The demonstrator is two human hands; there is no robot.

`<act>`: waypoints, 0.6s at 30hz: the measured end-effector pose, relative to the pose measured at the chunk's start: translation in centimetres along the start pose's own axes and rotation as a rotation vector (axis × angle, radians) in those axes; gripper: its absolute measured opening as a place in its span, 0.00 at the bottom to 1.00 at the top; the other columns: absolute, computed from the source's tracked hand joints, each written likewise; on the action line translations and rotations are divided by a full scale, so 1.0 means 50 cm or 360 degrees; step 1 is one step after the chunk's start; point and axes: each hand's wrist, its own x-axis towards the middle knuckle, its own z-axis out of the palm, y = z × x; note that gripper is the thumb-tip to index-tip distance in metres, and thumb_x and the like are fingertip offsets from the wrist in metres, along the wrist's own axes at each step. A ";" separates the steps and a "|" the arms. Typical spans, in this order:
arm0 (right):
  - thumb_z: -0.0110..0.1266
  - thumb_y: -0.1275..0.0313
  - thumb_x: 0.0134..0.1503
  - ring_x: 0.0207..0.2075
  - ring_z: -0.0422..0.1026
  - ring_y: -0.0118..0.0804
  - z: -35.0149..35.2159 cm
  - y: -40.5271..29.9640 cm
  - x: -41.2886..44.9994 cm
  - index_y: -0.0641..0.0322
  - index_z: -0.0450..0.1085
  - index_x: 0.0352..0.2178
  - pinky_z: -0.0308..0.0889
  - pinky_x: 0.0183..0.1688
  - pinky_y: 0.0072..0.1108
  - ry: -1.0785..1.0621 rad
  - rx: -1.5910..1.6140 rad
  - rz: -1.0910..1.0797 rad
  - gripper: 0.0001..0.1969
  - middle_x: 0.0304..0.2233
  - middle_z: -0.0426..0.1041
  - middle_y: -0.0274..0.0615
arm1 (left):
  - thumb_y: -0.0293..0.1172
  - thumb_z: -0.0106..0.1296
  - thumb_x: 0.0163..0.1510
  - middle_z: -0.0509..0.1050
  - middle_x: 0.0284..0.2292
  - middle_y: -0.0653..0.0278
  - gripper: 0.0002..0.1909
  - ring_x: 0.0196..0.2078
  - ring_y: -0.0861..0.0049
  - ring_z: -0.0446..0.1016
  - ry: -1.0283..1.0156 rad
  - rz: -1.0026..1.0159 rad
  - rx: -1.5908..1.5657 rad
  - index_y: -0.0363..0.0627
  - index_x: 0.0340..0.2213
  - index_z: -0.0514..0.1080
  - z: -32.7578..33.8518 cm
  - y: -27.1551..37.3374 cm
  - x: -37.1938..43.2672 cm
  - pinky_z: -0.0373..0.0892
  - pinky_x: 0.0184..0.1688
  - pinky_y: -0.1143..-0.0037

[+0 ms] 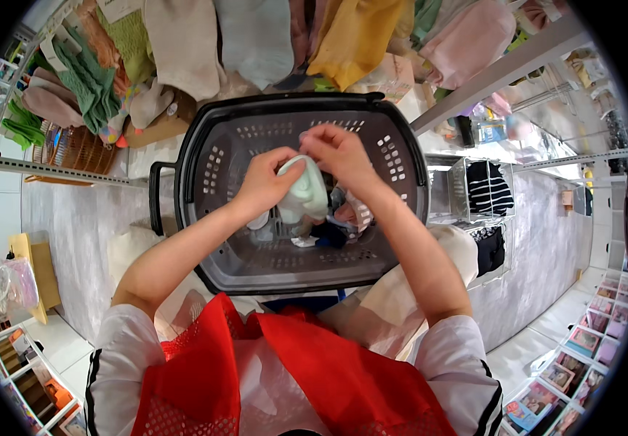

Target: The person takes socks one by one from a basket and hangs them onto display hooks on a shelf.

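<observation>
Over a dark grey plastic shopping basket (292, 280), my left hand (270, 177) grips a pale mint-green rolled cloth item (303, 191), perhaps a sock. My right hand (338, 155) is just to its right and above, thumb and fingertips pinched together near the item's top edge; whether they hold anything small is not clear. Below the hands, at the basket's bottom, lies a mixed heap of small textiles, among them a navy and white piece (327, 234) and a pinkish one (346, 212), partly hidden by my right forearm.
Pairs of socks hang in a row beyond the basket, including yellow (355, 41) and light blue (257, 41) ones. A wicker basket (82, 152) stands at the left. Metal shelf bars cross both sides. Wire baskets with dark clothing (488, 188) are at the right.
</observation>
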 end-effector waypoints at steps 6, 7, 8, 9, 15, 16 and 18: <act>0.51 0.75 0.49 0.27 0.67 0.20 0.005 0.029 0.004 0.68 0.67 0.29 0.63 0.30 0.13 0.0007 -0.0182 -0.0244 0.06 0.25 0.70 0.34 | 0.26 0.49 0.48 0.70 0.21 0.67 0.05 0.25 0.90 0.65 0.0064 -0.0030 -0.0023 0.36 0.26 0.68 0.004 0.018 0.007 0.61 0.27 0.85; 0.51 0.75 0.49 0.26 0.68 0.21 -0.002 0.023 0.004 0.69 0.67 0.28 0.64 0.29 0.14 0.0138 -0.0194 -0.0213 0.06 0.23 0.71 0.35 | 0.27 0.51 0.46 0.70 0.24 0.65 0.07 0.26 0.89 0.65 0.0086 -0.0054 -0.0167 0.36 0.27 0.68 0.016 0.032 0.009 0.62 0.27 0.83; 0.51 0.75 0.49 0.26 0.68 0.21 -0.003 0.004 0.004 0.69 0.67 0.28 0.64 0.29 0.14 0.0137 -0.0216 -0.0242 0.06 0.23 0.71 0.35 | 0.27 0.51 0.46 0.70 0.24 0.65 0.07 0.26 0.89 0.65 0.0088 -0.0018 -0.0173 0.36 0.27 0.68 0.026 0.039 0.011 0.62 0.27 0.83; 0.49 0.76 0.50 0.26 0.68 0.23 -0.005 -0.015 0.004 0.69 0.66 0.28 0.64 0.29 0.14 0.0284 0.0079 -0.0237 0.05 0.23 0.70 0.37 | 0.27 0.52 0.45 0.69 0.24 0.64 0.08 0.26 0.87 0.65 0.0100 0.0071 -0.0159 0.36 0.28 0.68 0.035 0.043 0.014 0.62 0.28 0.82; 0.45 0.75 0.53 0.24 0.66 0.23 -0.066 -0.202 0.005 0.68 0.66 0.26 0.62 0.30 0.13 0.0751 -0.0080 -0.0638 0.06 0.21 0.70 0.37 | 0.28 0.53 0.42 0.66 0.24 0.63 0.12 0.28 0.77 0.66 -0.0018 0.0511 -0.0053 0.34 0.30 0.68 0.078 0.107 0.095 0.62 0.33 0.79; 0.45 0.74 0.54 0.24 0.66 0.23 -0.077 -0.242 0.020 0.68 0.67 0.26 0.62 0.30 0.13 0.0819 -0.0192 -0.0776 0.06 0.21 0.70 0.36 | 0.29 0.52 0.44 0.68 0.27 0.61 0.14 0.31 0.77 0.67 0.0001 0.0500 -0.0167 0.34 0.33 0.67 0.090 0.126 0.112 0.62 0.36 0.80; 0.45 0.73 0.54 0.24 0.66 0.22 -0.109 -0.316 0.045 0.68 0.67 0.25 0.61 0.30 0.13 0.0882 -0.0287 -0.0828 0.08 0.21 0.70 0.36 | 0.30 0.51 0.45 0.70 0.30 0.58 0.17 0.34 0.78 0.68 0.0010 0.0421 -0.0193 0.33 0.36 0.65 0.121 0.156 0.151 0.62 0.38 0.80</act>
